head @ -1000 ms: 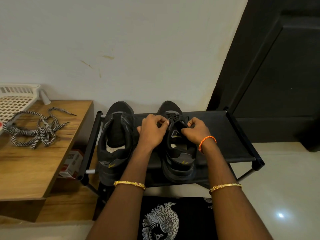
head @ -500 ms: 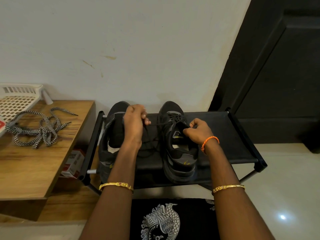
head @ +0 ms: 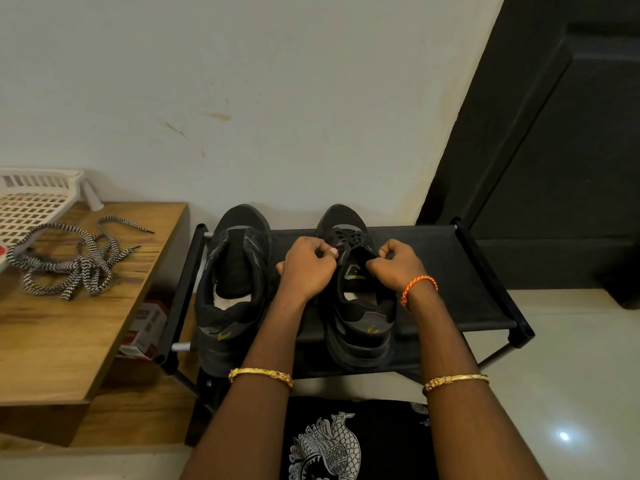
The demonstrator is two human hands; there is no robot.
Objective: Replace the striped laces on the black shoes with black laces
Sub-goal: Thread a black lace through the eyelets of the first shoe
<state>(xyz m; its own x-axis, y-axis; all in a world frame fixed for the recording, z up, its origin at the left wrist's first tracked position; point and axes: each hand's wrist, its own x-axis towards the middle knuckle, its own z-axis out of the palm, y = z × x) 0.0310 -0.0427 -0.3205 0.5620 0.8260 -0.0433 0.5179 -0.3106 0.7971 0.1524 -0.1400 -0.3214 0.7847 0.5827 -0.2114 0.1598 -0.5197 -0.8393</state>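
Two black shoes stand side by side on a black shoe rack, toes toward the wall. The left shoe has no lace, its tongue laid bare. The right shoe carries a black lace through its front eyelets. My left hand pinches the black lace at the shoe's left eyelet row. My right hand pinches the shoe's right edge by the tongue; whether it also holds lace is hidden. The striped laces lie in a loose heap on the wooden table to the left.
A wooden table stands left of the rack, with a white lattice basket at its back corner. A small red and white box sits under the table. A dark door fills the right. A black printed cloth lies below.
My left hand, which had pulled the black lace out to the left over the left shoe, has come back to the right shoe's eyelets. My right hand has stayed at the shoe.
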